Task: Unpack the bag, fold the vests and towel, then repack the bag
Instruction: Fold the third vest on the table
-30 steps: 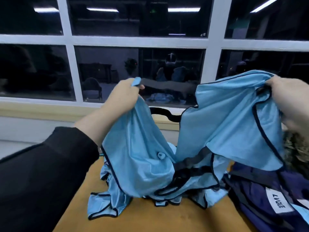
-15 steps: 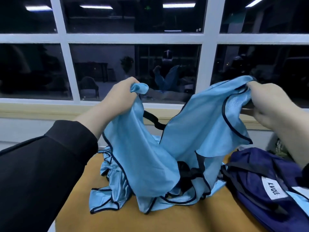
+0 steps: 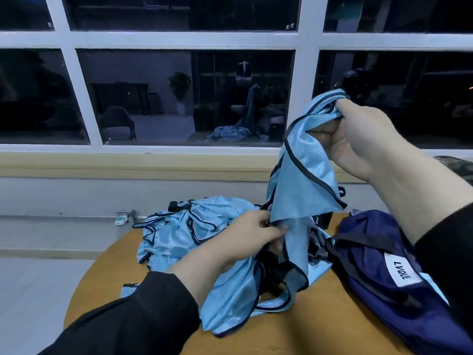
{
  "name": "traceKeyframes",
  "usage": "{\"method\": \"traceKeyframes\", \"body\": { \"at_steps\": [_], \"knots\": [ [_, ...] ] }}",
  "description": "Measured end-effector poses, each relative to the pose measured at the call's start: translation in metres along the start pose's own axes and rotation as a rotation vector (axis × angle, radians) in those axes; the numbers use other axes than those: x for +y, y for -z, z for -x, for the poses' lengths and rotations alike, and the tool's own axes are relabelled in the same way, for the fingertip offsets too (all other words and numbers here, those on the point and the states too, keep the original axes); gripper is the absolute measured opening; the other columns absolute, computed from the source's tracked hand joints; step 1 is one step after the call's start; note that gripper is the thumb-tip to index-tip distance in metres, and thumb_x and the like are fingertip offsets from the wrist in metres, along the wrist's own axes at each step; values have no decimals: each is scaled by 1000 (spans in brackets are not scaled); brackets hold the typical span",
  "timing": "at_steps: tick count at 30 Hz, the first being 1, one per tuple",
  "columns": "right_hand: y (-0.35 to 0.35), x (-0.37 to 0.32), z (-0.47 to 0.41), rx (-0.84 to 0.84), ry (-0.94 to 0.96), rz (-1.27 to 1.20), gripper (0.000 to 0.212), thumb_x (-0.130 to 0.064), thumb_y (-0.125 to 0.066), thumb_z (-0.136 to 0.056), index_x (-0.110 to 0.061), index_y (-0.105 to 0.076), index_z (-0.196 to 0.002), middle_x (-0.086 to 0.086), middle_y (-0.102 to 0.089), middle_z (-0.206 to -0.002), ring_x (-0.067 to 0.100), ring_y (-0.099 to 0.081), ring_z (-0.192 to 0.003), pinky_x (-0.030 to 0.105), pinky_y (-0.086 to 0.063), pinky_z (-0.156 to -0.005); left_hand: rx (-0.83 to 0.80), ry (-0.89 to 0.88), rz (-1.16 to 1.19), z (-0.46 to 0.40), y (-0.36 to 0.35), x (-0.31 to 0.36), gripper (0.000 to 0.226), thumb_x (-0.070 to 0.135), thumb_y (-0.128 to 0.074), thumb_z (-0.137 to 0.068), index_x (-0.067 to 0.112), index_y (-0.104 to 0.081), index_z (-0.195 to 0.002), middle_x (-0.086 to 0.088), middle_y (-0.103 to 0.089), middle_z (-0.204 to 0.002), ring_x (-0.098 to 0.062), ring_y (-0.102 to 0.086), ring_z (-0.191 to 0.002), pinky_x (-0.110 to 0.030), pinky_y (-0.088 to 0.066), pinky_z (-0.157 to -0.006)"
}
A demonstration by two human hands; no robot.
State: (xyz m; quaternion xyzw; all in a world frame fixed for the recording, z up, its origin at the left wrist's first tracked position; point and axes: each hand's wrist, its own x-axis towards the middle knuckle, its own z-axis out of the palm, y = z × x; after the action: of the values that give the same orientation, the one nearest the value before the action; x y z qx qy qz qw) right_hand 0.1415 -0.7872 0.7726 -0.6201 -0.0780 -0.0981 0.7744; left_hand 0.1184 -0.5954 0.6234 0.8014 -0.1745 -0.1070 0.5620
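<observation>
The right hand (image 3: 358,139) is raised in front of the window (image 3: 179,98), its fingers curled tight round a bunched edge of a light-blue vest (image 3: 302,180) with dark trim. That vest hangs from the fist down toward the round wooden table (image 3: 320,326). The left hand (image 3: 253,234) is lower, just over the table, with thumb and fingers pinching the same vest where its cloth narrows; the fingertips are partly hidden in the folds, so how much cloth they hold cannot be told.

Under and behind the left hand lies a loose pile of vests (image 3: 179,234) of the same light blue, crumpled on the table, with one fold spilling toward the table's near edge below the black sleeve (image 3: 143,316). To the right of the pile, touching the hanging vest's lower end, lies the navy bag (image 3: 378,252), slumped on the table, with a white label (image 3: 401,272) showing on its side. A small black thing sits behind the bag near the table's far edge; what it is cannot be made out.
</observation>
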Motion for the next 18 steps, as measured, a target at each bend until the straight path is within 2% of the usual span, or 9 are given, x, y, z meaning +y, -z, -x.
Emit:
{"method": "traceKeyframes", "body": {
  "at_steps": [2, 4, 6, 8, 9, 11, 13, 16, 18],
  "knots": [
    [5, 3, -6, 40, 12, 66, 38, -29, -36, -110, -2, -57, -127, 19, -77, -103, 36, -75, -96, 52, -58, -90, -7, 38, 162, -2, 2, 3, 29, 23, -51, -106, 7, -56, -83, -8, -60, -62, -36, -70, -67, -31, -52, -66],
    [15, 7, -6, -47, -30, 270, 42, -42, -48, -106, -11, -56, -135, 8, -76, -114, 27, -71, -109, 52, -50, -101, 10, 28, 336, -4, 13, 16, 36, 29, -50, -106, 8, -55, -78, -12, -56, -61, -27, -60, -47, -28, -48, -53],
    [23, 12, -2, -138, -129, 520, 72, -55, -65, -91, -18, -44, -149, -3, -74, -121, 18, -67, -115, 51, -45, -108, 58, -15, 428, -4, 28, 37, 32, 30, -49, -106, 9, -59, -84, -11, -63, -69, -19, -50, -40, -22, -39, -41],
    [23, 23, 5, -132, -97, 752, 94, -62, -71, -84, -20, -29, -158, -7, -74, -115, 14, -69, -109, 49, -50, -104, 90, -51, 455, -5, 43, 57, 30, 34, -47, -106, 11, -62, -96, -8, -70, -82, -16, -48, -42, -21, -34, -37],
    [19, 28, 11, -104, -21, 832, 89, -65, -71, -83, -22, -39, -154, -9, -74, -109, 13, -70, -103, 48, -53, -99, 96, -58, 453, -6, 50, 67, 31, 36, -46, -106, 11, -64, -102, -6, -73, -91, -15, -49, -45, -21, -34, -38],
    [11, 44, 22, -73, 109, 863, 61, -70, -69, -78, -27, -65, -120, -8, -71, -94, 16, -72, -85, 48, -60, -85, 104, -86, 436, -10, 59, 81, 37, 38, -44, -107, 9, -65, -115, -3, -76, -109, -15, -51, -50, -22, -37, -42],
    [1, 59, 33, -165, 83, 810, 49, -73, -69, -75, -29, -65, -97, -8, -69, -85, 13, -70, -72, 41, -62, -73, 156, -133, 425, -13, 65, 91, 41, 36, -42, -108, 6, -60, -128, -2, -74, -119, -16, -53, -54, -23, -41, -46],
    [-6, 81, 40, -372, 38, 873, 45, -58, -76, -81, -40, -61, -119, -22, -70, -108, -5, -67, -95, 24, -56, -81, 209, -207, 463, -15, 71, 105, 37, 33, -41, -109, 7, -57, -130, -2, -73, -123, -15, -54, -55, -22, -42, -47],
    [-4, 97, 32, -344, 65, 916, 31, -40, -73, -91, -34, -63, -120, -21, -71, -111, -6, -65, -97, 12, -50, -76, 203, -247, 482, -13, 74, 113, 33, 29, -41, -109, 7, -56, -128, -2, -73, -125, -14, -54, -56, -20, -40, -47]
  ]
}}
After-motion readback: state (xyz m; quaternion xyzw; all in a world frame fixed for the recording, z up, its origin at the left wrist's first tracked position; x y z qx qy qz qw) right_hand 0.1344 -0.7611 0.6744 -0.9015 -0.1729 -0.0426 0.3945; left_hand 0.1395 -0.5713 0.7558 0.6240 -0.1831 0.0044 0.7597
